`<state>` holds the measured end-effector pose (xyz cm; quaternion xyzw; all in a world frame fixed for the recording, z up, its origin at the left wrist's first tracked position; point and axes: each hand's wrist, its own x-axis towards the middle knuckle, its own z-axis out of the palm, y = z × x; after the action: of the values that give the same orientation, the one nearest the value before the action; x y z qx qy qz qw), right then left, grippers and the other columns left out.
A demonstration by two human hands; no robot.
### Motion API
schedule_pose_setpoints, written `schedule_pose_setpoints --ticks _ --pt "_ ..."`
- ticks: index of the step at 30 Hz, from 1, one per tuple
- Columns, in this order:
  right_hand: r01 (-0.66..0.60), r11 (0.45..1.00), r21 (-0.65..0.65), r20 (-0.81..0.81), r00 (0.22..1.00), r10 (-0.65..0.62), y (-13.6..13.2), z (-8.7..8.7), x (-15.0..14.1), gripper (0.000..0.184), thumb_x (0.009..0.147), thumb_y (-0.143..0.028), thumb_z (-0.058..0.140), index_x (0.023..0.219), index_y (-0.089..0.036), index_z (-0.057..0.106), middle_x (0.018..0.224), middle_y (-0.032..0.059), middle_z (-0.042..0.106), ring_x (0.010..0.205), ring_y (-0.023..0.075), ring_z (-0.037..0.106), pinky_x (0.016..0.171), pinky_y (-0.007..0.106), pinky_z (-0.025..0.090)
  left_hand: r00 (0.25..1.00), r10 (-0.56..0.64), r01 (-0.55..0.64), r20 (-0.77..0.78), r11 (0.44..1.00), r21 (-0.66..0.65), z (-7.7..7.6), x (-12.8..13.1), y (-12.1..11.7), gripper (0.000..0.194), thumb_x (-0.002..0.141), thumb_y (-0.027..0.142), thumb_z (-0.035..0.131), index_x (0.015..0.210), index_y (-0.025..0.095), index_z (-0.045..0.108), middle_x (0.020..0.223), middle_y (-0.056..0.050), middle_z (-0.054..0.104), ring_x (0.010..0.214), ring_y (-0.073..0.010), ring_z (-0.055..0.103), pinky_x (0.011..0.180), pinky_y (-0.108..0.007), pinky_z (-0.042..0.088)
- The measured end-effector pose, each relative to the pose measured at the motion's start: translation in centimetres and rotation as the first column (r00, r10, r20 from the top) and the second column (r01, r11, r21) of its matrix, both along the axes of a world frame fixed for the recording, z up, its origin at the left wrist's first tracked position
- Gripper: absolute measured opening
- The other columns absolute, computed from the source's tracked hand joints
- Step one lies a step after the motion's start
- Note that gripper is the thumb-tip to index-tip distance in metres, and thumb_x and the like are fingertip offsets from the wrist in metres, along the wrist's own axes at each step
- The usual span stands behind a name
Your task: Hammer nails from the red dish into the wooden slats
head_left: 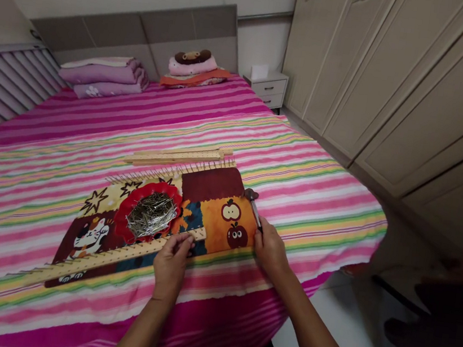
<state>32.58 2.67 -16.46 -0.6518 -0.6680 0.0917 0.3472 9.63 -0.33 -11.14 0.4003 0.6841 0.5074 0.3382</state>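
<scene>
My left hand (pixel 172 261) is closed, its thumb and fingertips pinched at the right end of a wooden strip (pixel 118 253). Nails stand in a row along much of that strip; whether a nail is between the fingers is too small to tell. My right hand (pixel 270 251) grips the handle of a hammer (pixel 253 199), whose head rests at the mat's right edge. Beneath the strip lies a patterned mat (pixel 213 182) with cat and apple pictures. A red scalloped bowl (pixel 122 217) full of loose nails (pixel 153 214) sits on it.
A second nail-studded strip (pixel 211 166) lies along the mat's far edge, with several plain wooden strips (pixel 174 156) behind it. Everything rests on a bed with a striped sheet (pixel 314 190). Folded bedding (pixel 107 78) is near the headboard; a nightstand (pixel 268 90) and wardrobe (pixel 382 68) stand right.
</scene>
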Motion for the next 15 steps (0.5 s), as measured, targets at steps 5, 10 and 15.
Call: schedule_pose_setpoints --ticks 5,10,15 --pt "0.006 1.000 -0.007 -0.002 1.000 -0.006 0.0 0.0 0.0 0.042 0.085 -0.017 0.038 0.124 -0.012 0.053 0.095 0.0141 0.066 0.082 0.0259 0.061 0.072 0.040 0.052 1.000 0.008 -0.008 -0.025 1.000 0.028 0.5 0.2 0.2 0.035 0.063 0.048 0.068 0.080 0.017 0.069 0.070 -0.002 0.069 0.059 -0.0124 0.060 0.056 -0.024 0.051" --pt "0.003 1.000 -0.016 -0.021 1.000 -0.003 -0.2 0.2 -0.2 0.041 0.086 -0.018 0.038 0.124 -0.012 0.053 0.096 0.0142 0.066 0.084 0.0260 0.061 0.074 0.040 0.051 0.999 0.000 0.000 -0.037 1.000 0.013 -0.1 0.2 0.2 0.034 0.065 0.047 0.066 0.083 0.018 0.068 0.071 -0.001 0.069 0.061 -0.0125 0.061 0.059 -0.024 0.051" --pt "0.003 1.000 -0.016 -0.082 0.997 -0.004 -0.2 0.3 -0.1 0.041 0.085 -0.018 0.039 0.123 -0.012 0.054 0.095 0.0139 0.066 0.085 0.0264 0.061 0.075 0.041 0.051 0.990 -0.015 0.017 -0.137 1.000 0.016 -0.5 0.1 0.1 0.033 0.068 0.049 0.063 0.083 0.019 0.068 0.069 -0.001 0.068 0.064 -0.0144 0.063 0.061 -0.025 0.051"
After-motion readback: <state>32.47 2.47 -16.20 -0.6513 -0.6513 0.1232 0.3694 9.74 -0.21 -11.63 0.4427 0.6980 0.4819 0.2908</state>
